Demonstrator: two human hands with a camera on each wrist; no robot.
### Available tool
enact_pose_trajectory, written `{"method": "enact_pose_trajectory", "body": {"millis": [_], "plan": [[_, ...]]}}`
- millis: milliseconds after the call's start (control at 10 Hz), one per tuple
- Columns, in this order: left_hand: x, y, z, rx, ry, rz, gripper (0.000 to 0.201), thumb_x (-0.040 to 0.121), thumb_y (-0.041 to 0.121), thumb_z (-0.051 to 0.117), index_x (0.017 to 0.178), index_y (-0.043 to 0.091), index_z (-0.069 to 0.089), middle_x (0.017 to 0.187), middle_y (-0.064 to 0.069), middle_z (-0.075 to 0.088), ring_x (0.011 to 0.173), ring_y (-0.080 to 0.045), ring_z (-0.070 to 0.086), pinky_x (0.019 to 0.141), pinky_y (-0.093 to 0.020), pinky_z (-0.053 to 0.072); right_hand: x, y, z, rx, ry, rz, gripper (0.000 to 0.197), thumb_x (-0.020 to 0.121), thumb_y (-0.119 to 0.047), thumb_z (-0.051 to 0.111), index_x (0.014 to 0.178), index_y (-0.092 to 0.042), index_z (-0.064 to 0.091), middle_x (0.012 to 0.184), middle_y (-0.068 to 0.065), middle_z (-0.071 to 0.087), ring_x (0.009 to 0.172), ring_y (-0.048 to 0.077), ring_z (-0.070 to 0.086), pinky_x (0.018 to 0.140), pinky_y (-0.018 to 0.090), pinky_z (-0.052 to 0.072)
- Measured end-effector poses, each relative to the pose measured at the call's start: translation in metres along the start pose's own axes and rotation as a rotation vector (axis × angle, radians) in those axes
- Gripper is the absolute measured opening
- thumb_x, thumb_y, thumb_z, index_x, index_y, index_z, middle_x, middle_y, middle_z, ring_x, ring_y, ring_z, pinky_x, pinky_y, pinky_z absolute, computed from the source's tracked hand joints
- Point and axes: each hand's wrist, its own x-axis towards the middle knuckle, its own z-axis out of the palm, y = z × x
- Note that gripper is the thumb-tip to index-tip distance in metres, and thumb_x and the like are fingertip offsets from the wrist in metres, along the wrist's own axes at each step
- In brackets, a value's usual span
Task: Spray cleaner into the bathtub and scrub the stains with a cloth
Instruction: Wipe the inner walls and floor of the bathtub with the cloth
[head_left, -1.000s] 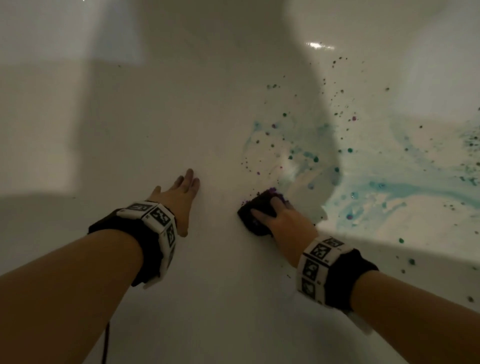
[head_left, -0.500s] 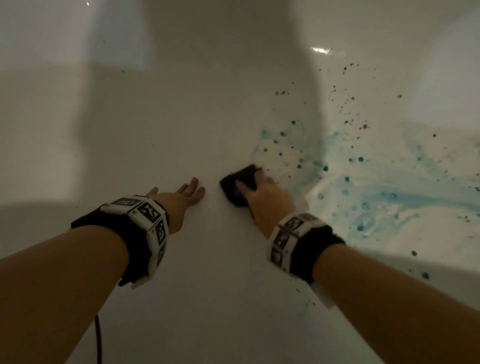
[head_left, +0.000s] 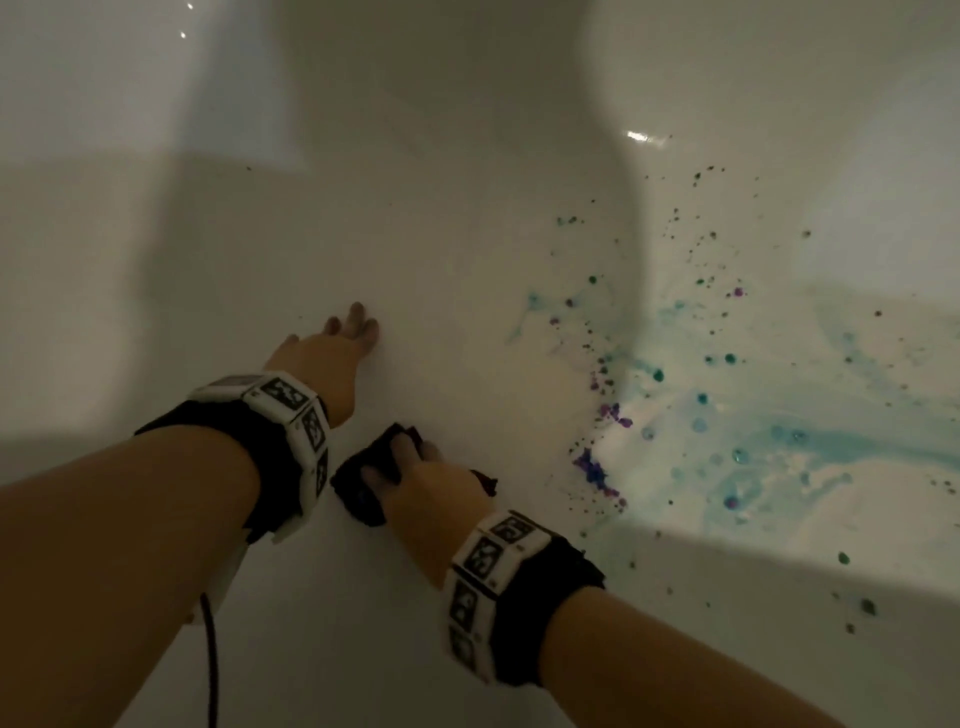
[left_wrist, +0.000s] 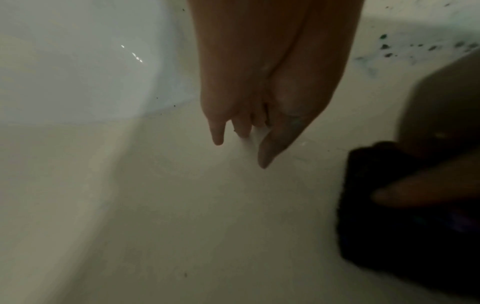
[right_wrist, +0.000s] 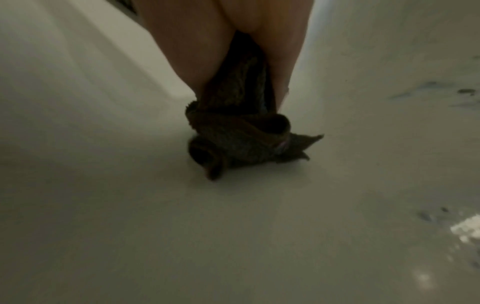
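Observation:
A white bathtub (head_left: 415, 218) fills the head view. Blue-green smears and dark specks, the stains (head_left: 753, 431), cover its floor on the right, with purple blotches (head_left: 592, 467) at their near edge. My right hand (head_left: 421, 478) grips a bunched dark cloth (head_left: 358, 491) and presses it on the tub floor, left of the stains. In the right wrist view the cloth (right_wrist: 239, 139) bulges out from under the palm. My left hand (head_left: 345, 338) lies flat on the tub floor with straight fingers (left_wrist: 217, 131), just beyond and left of the cloth (left_wrist: 389, 236).
The tub wall (head_left: 93, 260) rises on the left and curves round at the back. A dark cable (head_left: 210, 660) hangs from my left wrist. Scattered specks (head_left: 852, 608) dot the near right side of the tub.
My right hand has slid the cloth left and toward me, off the stained patch and close to my left wrist. The left hand has stayed flat on the tub.

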Motion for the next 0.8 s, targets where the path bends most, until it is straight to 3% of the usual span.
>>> {"method": "enact_pose_trajectory", "body": {"millis": [200,300,400,500,600,700,800], "plan": [[0.002,-0.008,0.002,0.006,0.005,-0.007,0.088,0.085,-0.011,0.036,0.148,0.029,-0.010,0.154,0.009,-0.021,0.145,-0.011,0.001,0.116,-0.041,0.011,0.026,0.037,-0.054,0.017,0.370,0.185,0.050,0.094,-0.008,0.040,0.142,-0.017,0.030,0.139,0.018,0.029,0.121,0.036,0.038,0.091,0.041,0.039],[0.004,-0.006,-0.007,0.076,-0.013,-0.024,0.079,0.090,0.001,0.037,0.149,0.030,-0.006,0.157,0.008,-0.011,0.144,-0.010,0.011,0.116,-0.037,0.010,0.024,0.081,-0.096,-0.010,0.519,0.352,0.050,0.092,-0.008,0.040,0.141,-0.018,0.034,0.136,0.021,0.033,0.118,0.037,0.043,0.091,0.040,0.040],[0.005,0.005,-0.024,0.094,0.131,-0.111,0.062,0.093,0.011,0.040,0.148,0.028,0.019,0.149,-0.005,0.034,0.133,-0.022,0.036,0.111,-0.031,0.023,0.007,0.111,-0.125,0.078,0.543,0.549,0.048,0.091,-0.009,0.043,0.138,-0.017,0.040,0.134,0.021,0.037,0.116,0.036,0.046,0.088,0.035,0.040],[0.020,0.008,-0.044,-0.023,0.270,-0.130,0.066,0.092,0.008,0.046,0.149,0.023,0.016,0.153,-0.004,0.025,0.137,-0.023,0.031,0.113,-0.033,0.020,-0.003,0.094,-0.126,0.115,0.571,0.401,0.048,0.091,-0.010,0.045,0.138,-0.020,0.040,0.133,0.019,0.037,0.115,0.035,0.046,0.090,0.035,0.040],[0.037,0.002,-0.047,0.004,0.132,-0.115,0.090,0.086,0.017,0.064,0.150,0.019,0.000,0.158,-0.004,0.003,0.139,-0.023,0.027,0.114,-0.037,0.019,0.014,0.049,-0.103,0.098,0.420,0.122,0.049,0.093,-0.009,0.043,0.140,-0.021,0.036,0.132,0.018,0.035,0.112,0.035,0.045,0.089,0.037,0.040],[0.044,-0.006,-0.034,0.122,0.094,-0.079,0.112,0.078,0.034,0.073,0.148,0.019,-0.014,0.156,-0.004,-0.015,0.145,-0.018,0.011,0.116,-0.039,0.010,0.048,0.032,-0.094,0.075,0.253,0.122,0.048,0.093,-0.009,0.045,0.140,-0.013,0.035,0.139,0.020,0.028,0.122,0.038,0.037,0.093,0.040,0.038],[0.046,-0.015,-0.032,0.181,0.124,-0.065,0.115,0.076,0.047,0.070,0.146,0.024,-0.018,0.155,0.001,-0.017,0.144,-0.012,0.011,0.117,-0.039,0.004,0.074,0.040,-0.109,-0.029,0.227,0.176,0.057,0.094,-0.015,0.048,0.146,-0.013,0.024,0.150,0.021,0.010,0.132,0.039,0.025,0.106,0.041,0.033]]}}
